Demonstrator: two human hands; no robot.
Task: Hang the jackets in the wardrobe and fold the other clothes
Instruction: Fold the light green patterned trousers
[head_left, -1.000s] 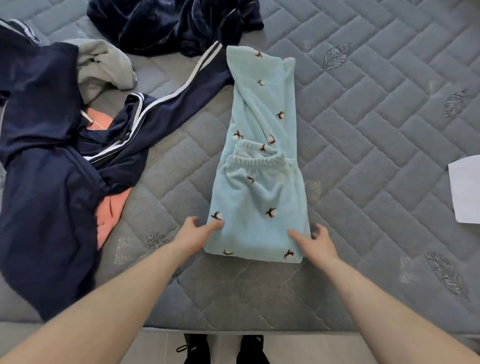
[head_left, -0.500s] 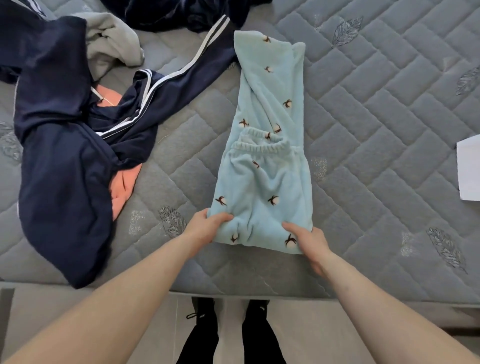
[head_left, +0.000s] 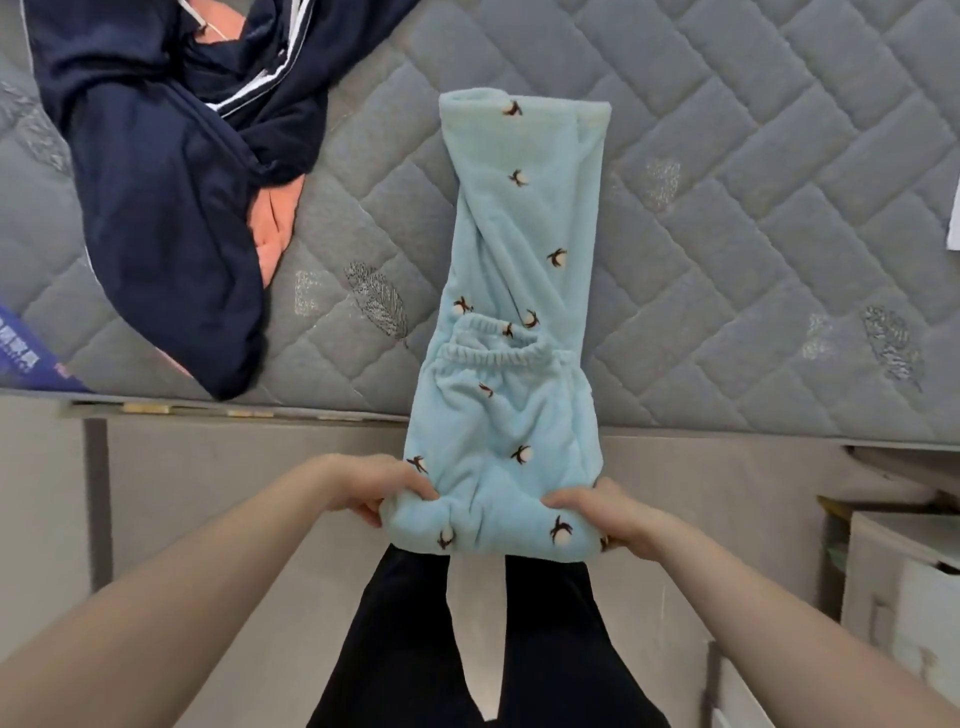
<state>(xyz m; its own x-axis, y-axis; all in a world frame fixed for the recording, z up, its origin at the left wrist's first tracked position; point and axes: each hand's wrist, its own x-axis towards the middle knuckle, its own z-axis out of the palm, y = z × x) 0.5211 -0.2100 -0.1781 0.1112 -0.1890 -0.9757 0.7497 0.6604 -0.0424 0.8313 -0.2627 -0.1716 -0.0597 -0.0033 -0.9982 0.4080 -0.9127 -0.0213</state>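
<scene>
I see my left hand (head_left: 382, 486) and right hand (head_left: 597, 512) pinching the near end of the light blue fleece trousers (head_left: 511, 332), which hang over the mattress (head_left: 753, 218) front edge; my fingers underneath are hidden.

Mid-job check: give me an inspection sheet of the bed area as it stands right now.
Surface: grey quilted mattress, leaf pattern.
Job's things: light blue fleece pants, folded lengthwise, near end hanging past the mattress edge; navy jacket crumpled at left.
Clutter: orange garment under the jacket; white sheet at the right edge.
Hands: left hand and right hand each grip a near corner of the pants.
Cables: nothing seen.
Surroundings: white cabinet at right; floor below.
</scene>
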